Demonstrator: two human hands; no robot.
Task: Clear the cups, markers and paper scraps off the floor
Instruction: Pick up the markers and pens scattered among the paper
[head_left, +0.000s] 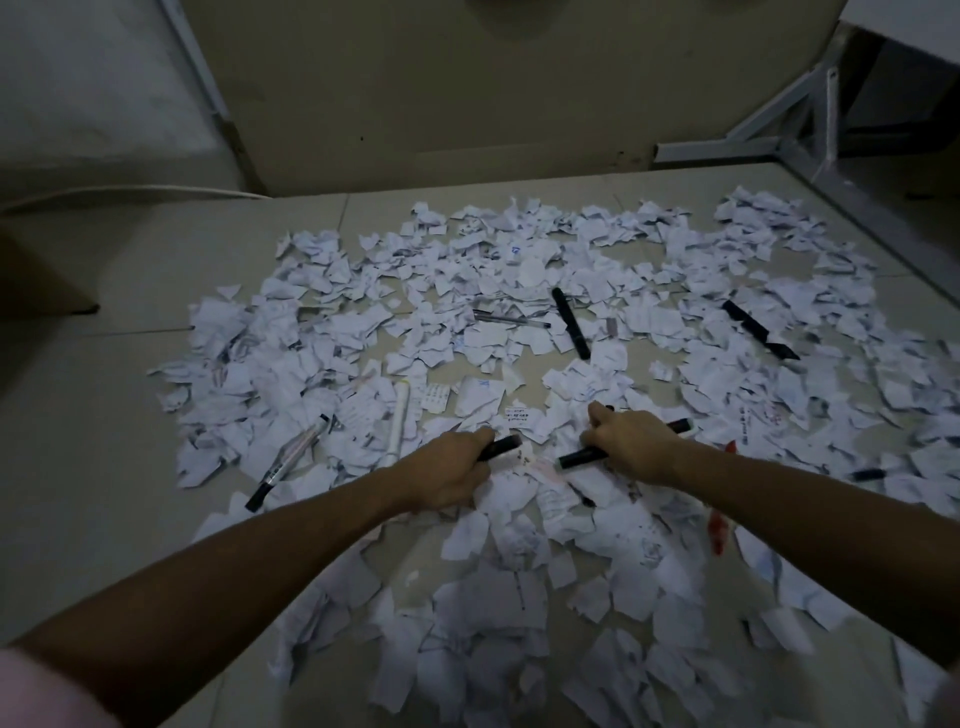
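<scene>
**Both hands on markers amid a floor of paper scraps**

The floor (104, 364) is the largest thing here, pale tile, dimly lit, and most of its middle is buried under paper scraps (519, 270); these are small torn white pieces, many with print or pen marks, lying loose and overlapping from the far wall almost to the person's knees; no cups show anywhere in view.

The markers lie scattered among the scraps, which is likely why the person takes them first, since long rigid things lift out cleanly before the litter is swept together; a black marker (571, 323) lies slantwise near the middle, another black marker (759, 330) lies well to the right, a clear pen (511, 319) lies just left of the middle one, a white tube (399, 422) and a pale marker with a black tip (288, 462) lie on the left, and a red marker (721, 525) lies partly hidden under the right forearm.

Both arms reach forward and low, side by side, so each can take its own piece; the left hand (457, 475) is clenched round a short black marker (501, 447), whose end juts out toward the right; the right hand (631, 444) grasps a long black marker (584, 457) across its middle, both ends showing, the forefinger stretched forward over the scraps; whether it holds a second marker I cannot tell.
</scene>
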